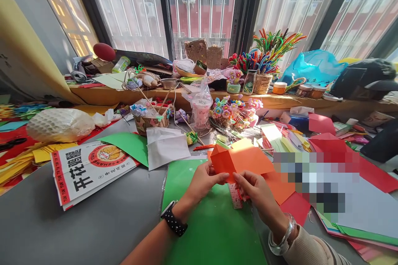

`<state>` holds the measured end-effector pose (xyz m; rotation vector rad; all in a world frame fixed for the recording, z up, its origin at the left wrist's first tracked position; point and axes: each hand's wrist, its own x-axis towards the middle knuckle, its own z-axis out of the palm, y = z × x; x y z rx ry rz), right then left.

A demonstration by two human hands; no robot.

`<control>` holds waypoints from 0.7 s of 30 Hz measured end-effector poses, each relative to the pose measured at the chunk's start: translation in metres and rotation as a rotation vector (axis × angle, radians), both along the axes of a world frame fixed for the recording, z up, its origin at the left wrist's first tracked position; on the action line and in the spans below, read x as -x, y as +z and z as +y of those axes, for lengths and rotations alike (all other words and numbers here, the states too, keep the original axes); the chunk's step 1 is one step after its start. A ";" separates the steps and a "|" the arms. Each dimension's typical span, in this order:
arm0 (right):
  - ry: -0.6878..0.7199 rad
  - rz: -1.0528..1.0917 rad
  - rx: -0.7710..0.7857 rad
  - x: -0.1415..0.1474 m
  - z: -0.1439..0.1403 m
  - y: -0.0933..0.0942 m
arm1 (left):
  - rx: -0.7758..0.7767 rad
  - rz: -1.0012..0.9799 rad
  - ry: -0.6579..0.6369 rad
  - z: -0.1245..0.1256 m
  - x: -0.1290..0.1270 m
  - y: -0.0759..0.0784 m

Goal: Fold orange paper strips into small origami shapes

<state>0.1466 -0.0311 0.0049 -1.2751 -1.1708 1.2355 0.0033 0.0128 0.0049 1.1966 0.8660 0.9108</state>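
Left hand: the left hand (203, 180) sits at lower centre of the frame, thumb and fingers pressed together on the lower left edge of the orange paper (241, 159); a black dotted watch band is on its wrist.
Right hand: the right hand (256, 190) sits just right of the left one, fingertips pinching the bottom edge of the same sheet; bangles are on its wrist.
Orange paper: folded, raised slightly off the table, its bulk above and between both grips, spreading toward the upper right of the hands.
Ruler: a small clear ruler (235, 195) lies below the paper's bottom edge, between the two hands, touching or just under the right fingertips; which, I cannot tell.
Green sheet: a large green sheet (211, 227) lies flat under both hands on the grey table (93, 232).
Left of frame: a printed bag with red and black characters (87, 169) lies well apart from the hands; a netted white bundle (59, 125) sits above it.
Centre, farther back: a white paper piece (164, 145), a woven basket (152, 120), a pink cup in a plastic bag (201, 109) and a cluster of paper flowers (233, 112).
Right of frame: red paper sheets (338, 149) spread beside a blurred patch.
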 end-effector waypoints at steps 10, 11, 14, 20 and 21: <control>-0.017 0.026 0.010 0.000 0.000 0.001 | -0.007 -0.010 0.014 -0.001 -0.001 0.002; 0.006 0.018 0.010 -0.001 0.000 0.000 | -0.011 -0.011 0.017 -0.001 -0.001 0.002; 0.084 -0.006 0.021 -0.001 0.002 -0.004 | -0.005 -0.022 0.025 -0.001 -0.001 0.002; 0.127 -0.002 0.034 0.001 0.002 -0.011 | 0.026 -0.033 0.041 -0.002 -0.001 0.003; 0.130 0.004 0.037 0.001 0.002 -0.011 | 0.027 -0.036 0.043 -0.002 -0.001 0.003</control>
